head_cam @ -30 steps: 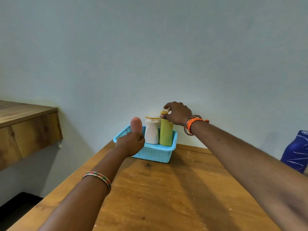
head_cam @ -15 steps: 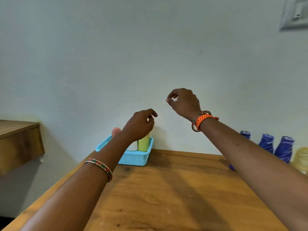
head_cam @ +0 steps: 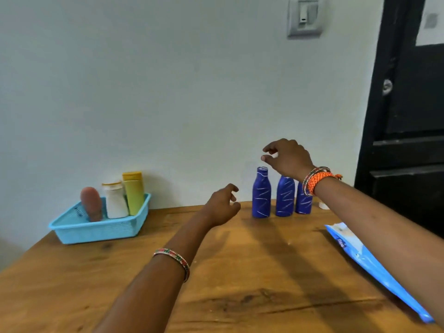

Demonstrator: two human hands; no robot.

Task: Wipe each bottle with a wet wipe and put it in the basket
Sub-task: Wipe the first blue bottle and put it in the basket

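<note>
Three bottles are already stood in the basket at the table's back left corner. Three blue bottles are left in a row along the back edge, unwiped. The right hand is held loosely open just above the nearest one; the left hand is empty, fingers curled. A wipes pack lies at the right edge; no writing can be read.

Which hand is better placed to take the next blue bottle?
Right. The right hand hovers open just above the leftmost blue bottle; the left hand is lower and beside it.
</note>
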